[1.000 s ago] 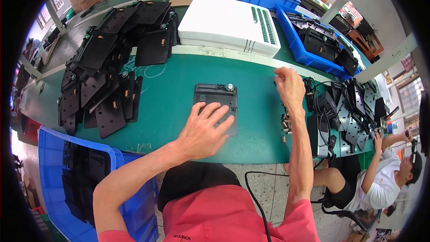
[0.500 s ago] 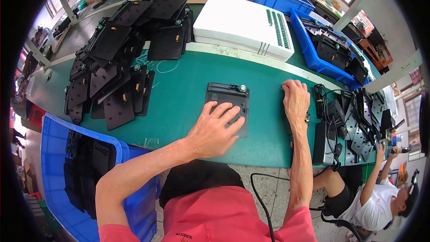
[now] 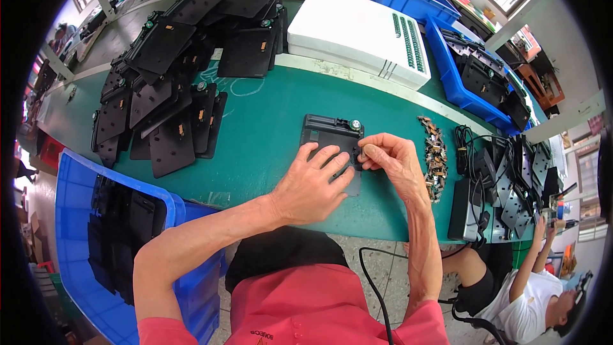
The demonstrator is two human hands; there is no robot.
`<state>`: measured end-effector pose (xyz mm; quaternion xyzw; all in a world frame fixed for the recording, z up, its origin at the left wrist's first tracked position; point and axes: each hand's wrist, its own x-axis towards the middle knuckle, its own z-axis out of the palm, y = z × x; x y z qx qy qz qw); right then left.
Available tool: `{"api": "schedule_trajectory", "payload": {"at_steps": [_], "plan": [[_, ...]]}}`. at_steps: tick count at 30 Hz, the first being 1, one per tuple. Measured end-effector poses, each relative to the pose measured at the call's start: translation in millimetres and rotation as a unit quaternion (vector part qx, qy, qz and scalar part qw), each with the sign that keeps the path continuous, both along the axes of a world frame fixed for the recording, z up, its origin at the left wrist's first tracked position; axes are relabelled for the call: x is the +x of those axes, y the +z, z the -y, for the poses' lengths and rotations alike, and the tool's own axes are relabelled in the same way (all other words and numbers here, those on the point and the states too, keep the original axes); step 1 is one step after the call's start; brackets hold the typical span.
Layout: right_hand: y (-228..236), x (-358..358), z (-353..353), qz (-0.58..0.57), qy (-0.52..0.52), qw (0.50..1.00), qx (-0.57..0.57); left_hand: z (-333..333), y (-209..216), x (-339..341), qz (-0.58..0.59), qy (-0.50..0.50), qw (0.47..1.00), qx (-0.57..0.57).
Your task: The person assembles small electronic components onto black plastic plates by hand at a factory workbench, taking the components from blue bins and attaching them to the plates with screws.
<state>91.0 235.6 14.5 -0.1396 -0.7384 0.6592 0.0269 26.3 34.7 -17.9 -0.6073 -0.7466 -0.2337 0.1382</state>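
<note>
A thin black plate (image 3: pixel 327 130) lies flat on the green tabletop in front of me, with a round silvery piece (image 3: pixel 355 124) at its upper right corner. Spread across the plate's lower part, my left hand (image 3: pixel 311 182) rests with its fingers apart and holds nothing. At the plate's right edge, the thumb and forefinger of my right hand (image 3: pixel 396 161) are pinched together; whatever sits between the fingertips is too small and covered to name. Just right of that hand is a strip-shaped heap of small metallic parts (image 3: pixel 436 169).
Black plates (image 3: pixel 169 99) are piled at the left. A white foam block (image 3: pixel 351 29) and a blue crate (image 3: pixel 453 83) stand behind. Cables and a black power adapter (image 3: pixel 463 211) lie right. A blue bin (image 3: pixel 172 217) stands lower left. Another person (image 3: pixel 520 300) sits at right.
My right hand has come left from the heap of small parts to the plate's right edge, leaving the heap in sight. The left hand stays on the plate. The whole view has shifted slightly.
</note>
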Motion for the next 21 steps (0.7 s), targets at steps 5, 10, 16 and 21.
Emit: {"api": "schedule_trajectory", "payload": {"at_steps": [5,10,16,21], "plan": [[-3.6,1.8,1.2,0.001,-0.004,1.0,0.01,0.1,0.2,-0.1,0.002,-0.001,1.0,-0.002],[-3.3,3.0,3.2,0.003,-0.006,1.0,-0.023,0.7,1.2,-0.2,0.0,0.0,1.0,-0.01],[-4.2,2.8,3.9,-0.005,-0.036,0.998,-0.044,-0.3,0.9,0.2,0.001,0.002,1.0,-0.008],[-5.0,3.5,4.1,-0.04,-0.03,0.997,-0.064,-0.2,2.0,0.9,0.005,0.002,1.0,-0.008]]}}
